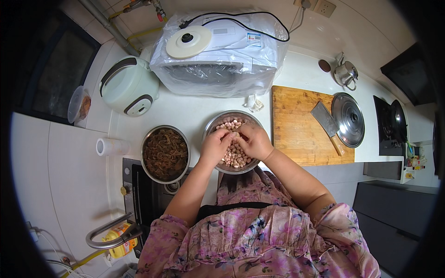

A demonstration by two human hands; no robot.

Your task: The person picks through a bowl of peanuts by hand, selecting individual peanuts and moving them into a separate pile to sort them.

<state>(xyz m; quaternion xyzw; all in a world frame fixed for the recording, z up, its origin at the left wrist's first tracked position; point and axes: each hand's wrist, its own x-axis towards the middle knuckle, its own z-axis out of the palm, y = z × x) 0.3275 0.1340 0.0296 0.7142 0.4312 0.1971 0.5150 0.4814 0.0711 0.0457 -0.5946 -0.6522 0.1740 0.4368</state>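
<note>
A stainless steel bowl (207, 129) on the counter before me holds many small pinkish-beige beans or nuts (238, 158). My left hand (216, 146) and my right hand (256, 140) are over this bowl, thumbs and forefingers brought together at its middle. Between the fingertips they pinch one small pale bean, mostly hidden by the fingers. The right fingers look slightly blurred. To the left of my left hand is a second metal bowl (188, 156), full of dark brown, wrinkled food pieces (165, 154), which overlaps the sink's edge.
Right of the bowl, a wooden cutting board (295, 132) bears a cleaver (325, 120) and a metal lid (347, 120). A plastic-wrapped appliance (222, 76), a rice cooker (128, 87) and a crumpled tissue (254, 103) stand behind. A faucet (111, 239) is lower left; a kettle (346, 74) sits far right.
</note>
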